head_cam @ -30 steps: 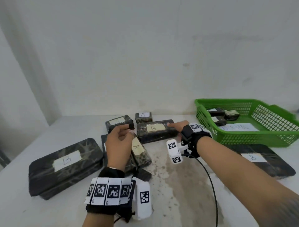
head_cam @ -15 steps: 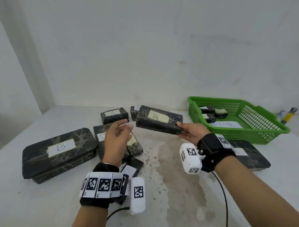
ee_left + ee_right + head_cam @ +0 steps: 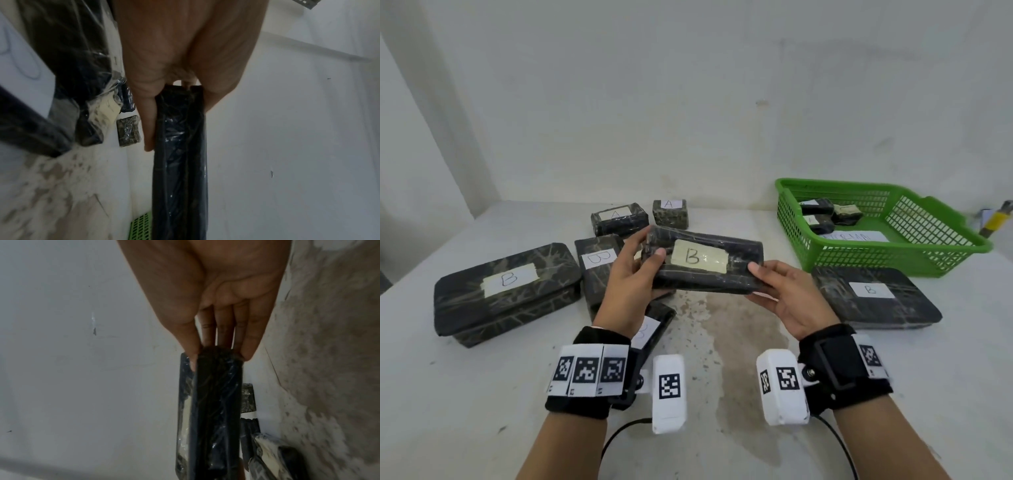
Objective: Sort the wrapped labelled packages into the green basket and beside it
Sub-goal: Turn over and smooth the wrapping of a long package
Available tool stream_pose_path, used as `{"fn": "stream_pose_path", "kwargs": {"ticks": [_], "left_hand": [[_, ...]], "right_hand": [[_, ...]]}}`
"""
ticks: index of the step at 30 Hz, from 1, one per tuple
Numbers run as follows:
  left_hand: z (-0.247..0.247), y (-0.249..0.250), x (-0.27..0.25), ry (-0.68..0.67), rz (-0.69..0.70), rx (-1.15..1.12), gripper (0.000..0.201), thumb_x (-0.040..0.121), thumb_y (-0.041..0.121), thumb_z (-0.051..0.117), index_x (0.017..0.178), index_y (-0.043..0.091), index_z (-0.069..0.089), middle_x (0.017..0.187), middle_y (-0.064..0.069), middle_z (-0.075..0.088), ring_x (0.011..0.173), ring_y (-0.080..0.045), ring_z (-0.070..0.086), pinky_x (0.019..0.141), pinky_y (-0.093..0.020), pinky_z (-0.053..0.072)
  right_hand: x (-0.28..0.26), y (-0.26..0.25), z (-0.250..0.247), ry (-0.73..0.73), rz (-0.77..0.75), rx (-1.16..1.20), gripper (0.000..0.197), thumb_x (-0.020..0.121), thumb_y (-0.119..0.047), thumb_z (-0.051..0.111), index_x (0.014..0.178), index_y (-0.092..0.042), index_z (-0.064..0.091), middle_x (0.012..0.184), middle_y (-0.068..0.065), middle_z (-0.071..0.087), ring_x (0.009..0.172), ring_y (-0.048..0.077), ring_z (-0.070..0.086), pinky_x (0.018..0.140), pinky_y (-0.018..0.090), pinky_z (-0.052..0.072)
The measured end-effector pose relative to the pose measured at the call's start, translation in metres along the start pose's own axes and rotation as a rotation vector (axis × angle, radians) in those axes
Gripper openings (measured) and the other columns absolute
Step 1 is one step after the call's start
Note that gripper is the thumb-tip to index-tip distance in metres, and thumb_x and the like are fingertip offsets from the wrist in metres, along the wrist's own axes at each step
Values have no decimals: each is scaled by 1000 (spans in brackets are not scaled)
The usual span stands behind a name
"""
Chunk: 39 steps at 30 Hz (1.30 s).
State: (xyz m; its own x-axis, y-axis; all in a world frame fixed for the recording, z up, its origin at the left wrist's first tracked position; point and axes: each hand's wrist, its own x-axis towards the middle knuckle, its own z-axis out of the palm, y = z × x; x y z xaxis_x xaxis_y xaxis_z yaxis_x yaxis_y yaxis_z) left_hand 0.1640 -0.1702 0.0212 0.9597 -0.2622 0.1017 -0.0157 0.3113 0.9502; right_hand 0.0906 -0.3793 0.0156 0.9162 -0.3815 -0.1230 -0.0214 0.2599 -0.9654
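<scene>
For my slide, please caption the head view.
Both hands, left hand and right hand, hold a B-labelled package above the table.

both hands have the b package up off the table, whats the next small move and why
Probably carry the held B package rightward and set it down by the flat B package in front of the green basket. Left hand and right hand grip its ends, and no B label shows inside the basket.

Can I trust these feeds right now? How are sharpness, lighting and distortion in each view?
Head view: evenly lit and sharp, the B label on the held package reads clearly, edges bow from the wide lens. Left wrist view: dim, bluish, left hand soft, background packages smeared. Right wrist view: equally dim, right hand blurred, glints on the wrap.
</scene>
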Motion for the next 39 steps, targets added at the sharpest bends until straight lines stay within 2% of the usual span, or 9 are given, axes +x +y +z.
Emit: {"fn": "stream_pose_path", "kwargs": {"ticks": [6, 10, 15, 18, 24, 28, 32, 35, 39], "left_hand": [[11, -7, -9, -4, 12, 14, 27, 100, 3, 49, 125, 12, 49, 76, 7, 72, 75, -10, 70, 71, -44, 61], [10, -7, -16, -61, -17, 18, 9, 98, 11, 54, 105, 17, 53, 81, 5, 72, 76, -12, 69, 81, -47, 55], [6, -3, -18, -154, -41, -1, 41, 88, 40, 57, 127, 26, 57, 118, 1, 69, 104, -20, 69, 84, -51, 58], [9, -11, -16, -109, 5, 38, 18, 98, 29, 51, 111, 25, 63, 103, 1, 74, 93, -17, 72, 67, -34, 61], [14, -16, -19, -89, 49, 84, 12, 101, 25, 50, 97, 16, 56, 92, -3, 71, 84, -14, 70, 63, -32, 60], [15, -13, -20, -94, -24, 68, 31, 95, 40, 60, 117, 18, 59, 112, 1, 72, 103, -15, 68, 82, -37, 58], [17, -14, -21, -38, 57, 137, 9, 98, 25, 56, 92, 20, 59, 93, -7, 70, 87, -18, 68, 73, -35, 56], [18, -14, -22, -31, 55, 164, 8, 97, 29, 57, 96, 21, 60, 103, -13, 71, 95, -24, 69, 84, -44, 57], [18, -13, -24, -70, -32, 166, 69, 74, 58, 76, 128, 22, 54, 130, -9, 64, 122, -26, 60, 101, -51, 49]], "right_hand": [[-15, 3, 7, -150, -37, 174, 42, 85, -32, 63, 125, -34, 52, 111, 0, 67, 96, 23, 71, 64, 46, 60], [-18, 0, 3, -118, -173, 102, 16, 88, -32, 58, 102, -25, 58, 94, 0, 67, 81, 17, 70, 58, 41, 61], [-20, -1, 3, -159, -235, 47, 17, 83, -29, 61, 98, -21, 57, 87, 0, 69, 78, 18, 70, 62, 45, 62], [-18, 0, 0, -154, -212, -3, 8, 91, -29, 59, 98, -25, 58, 89, -4, 69, 78, 14, 70, 69, 43, 62], [-16, 7, 6, -26, -237, -81, 17, 93, -40, 59, 85, -26, 57, 88, -1, 63, 81, 10, 62, 79, 34, 52], [-16, 10, 9, -1, -282, -35, 26, 94, -33, 62, 73, -25, 49, 88, 9, 45, 83, 23, 45, 80, 41, 41], [-15, 13, 11, -3, -291, -63, 27, 95, -40, 61, 79, -23, 48, 90, 8, 48, 83, 20, 47, 79, 38, 43], [-15, 16, 12, 16, -281, -107, 45, 80, -56, 70, 86, -14, 52, 89, 7, 55, 81, 15, 53, 80, 36, 48], [-15, 16, 8, 26, -327, -44, 36, 89, -28, 69, 71, -19, 40, 67, -1, 44, 62, 7, 47, 59, 18, 45]]}}
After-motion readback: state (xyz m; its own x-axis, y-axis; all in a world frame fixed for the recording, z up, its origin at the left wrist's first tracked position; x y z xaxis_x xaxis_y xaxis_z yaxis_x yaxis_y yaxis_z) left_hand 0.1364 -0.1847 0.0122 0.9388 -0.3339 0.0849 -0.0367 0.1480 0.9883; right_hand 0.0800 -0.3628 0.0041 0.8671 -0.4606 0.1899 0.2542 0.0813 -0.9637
